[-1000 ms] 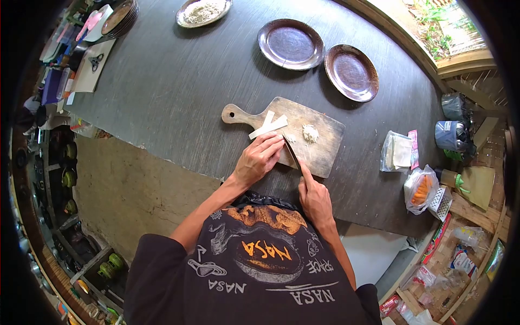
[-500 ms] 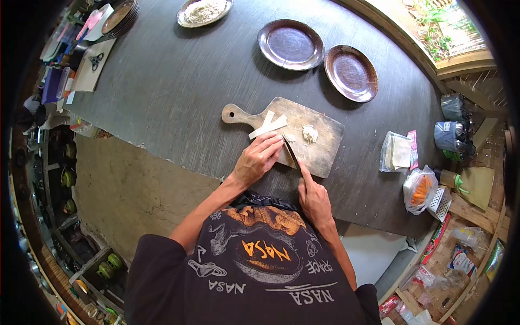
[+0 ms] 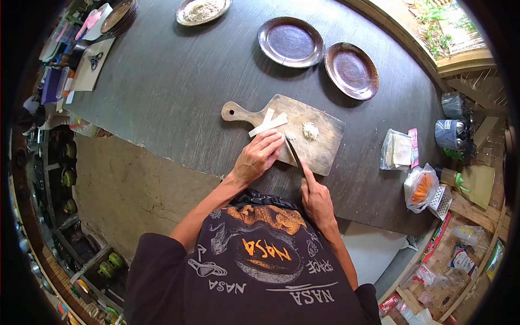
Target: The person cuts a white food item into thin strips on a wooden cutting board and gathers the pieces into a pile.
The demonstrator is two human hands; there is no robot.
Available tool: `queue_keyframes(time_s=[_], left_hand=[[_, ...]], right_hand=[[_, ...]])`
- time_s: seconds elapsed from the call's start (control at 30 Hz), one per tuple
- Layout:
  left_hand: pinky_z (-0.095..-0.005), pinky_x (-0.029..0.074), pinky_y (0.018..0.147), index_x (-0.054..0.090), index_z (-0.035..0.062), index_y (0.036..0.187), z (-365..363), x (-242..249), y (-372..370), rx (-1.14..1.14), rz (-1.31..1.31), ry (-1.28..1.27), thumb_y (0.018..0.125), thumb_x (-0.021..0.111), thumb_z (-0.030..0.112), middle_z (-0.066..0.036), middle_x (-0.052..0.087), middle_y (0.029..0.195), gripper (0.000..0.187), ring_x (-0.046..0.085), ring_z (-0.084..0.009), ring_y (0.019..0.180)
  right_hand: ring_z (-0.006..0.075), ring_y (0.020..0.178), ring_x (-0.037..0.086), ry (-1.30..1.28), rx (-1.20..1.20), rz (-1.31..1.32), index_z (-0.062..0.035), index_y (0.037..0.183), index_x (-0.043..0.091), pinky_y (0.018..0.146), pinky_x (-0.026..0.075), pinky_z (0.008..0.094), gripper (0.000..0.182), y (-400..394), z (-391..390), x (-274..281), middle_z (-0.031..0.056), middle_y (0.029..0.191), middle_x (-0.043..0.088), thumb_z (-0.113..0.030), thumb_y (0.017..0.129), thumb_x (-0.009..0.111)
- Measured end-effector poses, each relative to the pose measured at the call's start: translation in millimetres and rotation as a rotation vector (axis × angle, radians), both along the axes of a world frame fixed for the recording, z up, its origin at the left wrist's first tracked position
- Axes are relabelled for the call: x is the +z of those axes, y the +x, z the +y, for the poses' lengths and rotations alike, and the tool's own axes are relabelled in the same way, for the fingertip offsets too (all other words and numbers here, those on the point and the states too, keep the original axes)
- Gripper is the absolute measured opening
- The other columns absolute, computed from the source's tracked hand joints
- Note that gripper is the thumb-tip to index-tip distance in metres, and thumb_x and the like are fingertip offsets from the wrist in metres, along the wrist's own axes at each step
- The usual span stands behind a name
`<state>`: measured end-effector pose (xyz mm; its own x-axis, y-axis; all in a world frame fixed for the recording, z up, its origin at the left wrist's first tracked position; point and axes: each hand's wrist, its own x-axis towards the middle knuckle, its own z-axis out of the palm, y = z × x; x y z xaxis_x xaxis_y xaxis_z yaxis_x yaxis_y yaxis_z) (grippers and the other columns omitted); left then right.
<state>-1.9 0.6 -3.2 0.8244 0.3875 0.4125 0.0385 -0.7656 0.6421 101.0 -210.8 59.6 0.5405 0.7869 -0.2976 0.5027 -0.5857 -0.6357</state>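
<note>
A person slices pale strips on a wooden cutting board [image 3: 317, 135]. The left hand [image 3: 259, 157] presses curled fingers onto food at the board's 7 o'clock edge. The right hand [image 3: 317, 200] grips a knife [image 3: 293, 151], blade just beside those fingers; the next cut likely needs them tucked back.

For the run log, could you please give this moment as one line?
left hand: pressing white strips on cutting board | right hand: gripping knife, blade on board | chopped pile: beside blade

"NASA" printed across the dark T-shirt [image 3: 260, 254], seen upside down, at centre emblem, hem and side
</note>
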Motion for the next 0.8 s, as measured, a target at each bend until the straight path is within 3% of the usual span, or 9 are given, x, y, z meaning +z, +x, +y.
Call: queue_keyframes(time_s=[0.27, 0.67, 0.8], left_hand=[[-0.0391, 0.054, 0.108, 0.074, 0.0005, 0.119, -0.4, 1.3, 2.1, 0.012, -0.001, 0.004, 0.089, 0.076, 0.003, -0.011, 0.073, 0.124, 0.030, 0.066, -0.0271, 0.125], [-0.0396, 0.054, 0.108, 0.074, -0.0007, 0.119, -0.2, 2.2, -0.2, -0.005, -0.009, 0.018, 0.089, 0.076, 0.003, -0.011, 0.073, 0.124, 0.030, 0.066, -0.0275, 0.125], [-0.0394, 0.054, 0.108, 0.074, -0.0012, 0.119, 0.9, 2.0, 0.5, -0.002, -0.007, 0.007, 0.089, 0.076, 0.003, -0.011, 0.074, 0.124, 0.030, 0.066, -0.0277, 0.126]], right_hand=[[0.0486, 0.071, 0.066, -0.016, 0.000, -0.021, -0.0167, 0.163, 0.038, 0.072, 0.051, 0.0574, 0.060, -3.5, 16.5, 7.2, 0.0305, 0.076, 0.065, -0.010, 0.105, 0.051], [0.0449, 0.070, 0.068, 0.011, 0.020, -0.001, -0.0191, 0.163, 0.037, 0.069, 0.054, 0.0562, 0.063, -1.0, 4.0, -1.9, 0.0274, 0.078, 0.068, -0.010, 0.103, 0.053], [0.0476, 0.068, 0.065, -0.013, 0.005, -0.018, -0.0164, 0.162, 0.038, 0.069, 0.050, 0.0561, 0.060, -2.9, 14.6, 7.3, 0.0295, 0.076, 0.064, -0.009, 0.104, 0.051]])
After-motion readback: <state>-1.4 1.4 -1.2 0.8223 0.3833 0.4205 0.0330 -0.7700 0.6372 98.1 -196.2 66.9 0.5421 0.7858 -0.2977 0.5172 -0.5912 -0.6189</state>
